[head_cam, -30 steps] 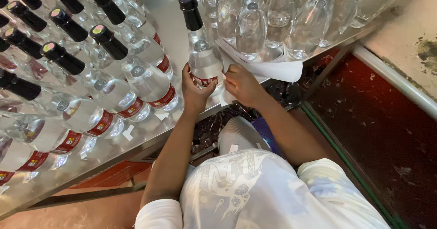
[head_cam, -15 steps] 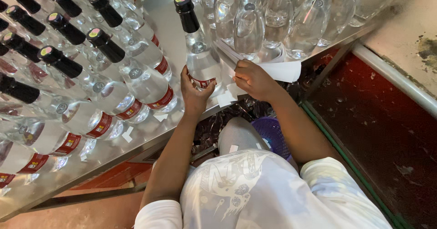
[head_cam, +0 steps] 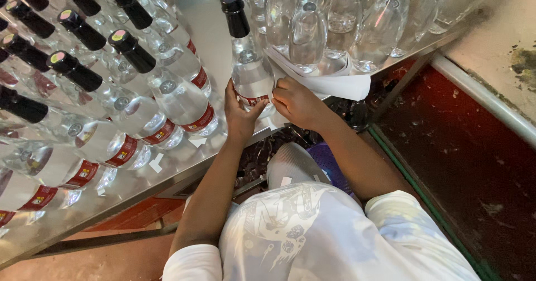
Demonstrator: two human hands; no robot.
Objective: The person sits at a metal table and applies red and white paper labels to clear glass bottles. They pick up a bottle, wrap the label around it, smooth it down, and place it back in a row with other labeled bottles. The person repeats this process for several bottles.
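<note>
You have one clear glass bottle (head_cam: 251,71) with a black cap standing upright on the steel surface (head_cam: 209,32), and both of your hands are on its lower body. Your left hand (head_cam: 239,115) wraps the base from the side nearest you, fingers curled and thumb up along the glass, which steadies the bottle so it cannot turn or tip. Your right hand (head_cam: 297,103) is closed at the fingertips against the red label (head_cam: 254,99) on the bottle's lower part, pressing or pinching at its edge; whether the label is fully stuck down cannot be told from here.

Just beyond your right hand lies a stack of white paper sheets (head_cam: 340,82), one stack, its corner hanging over the surface edge within easy reach of that hand.

To the far side of your left hand stand the capped bottles with red labels (head_cam: 167,99), packed in close rows; about ten black caps show, and more run out of view. Beyond your right hand stands a cluster of clear bottles without black caps or labels (head_cam: 346,21), roughly eight visible, touching one another. A few small white scraps (head_cam: 196,141) lie on the surface beside your left hand.
</note>
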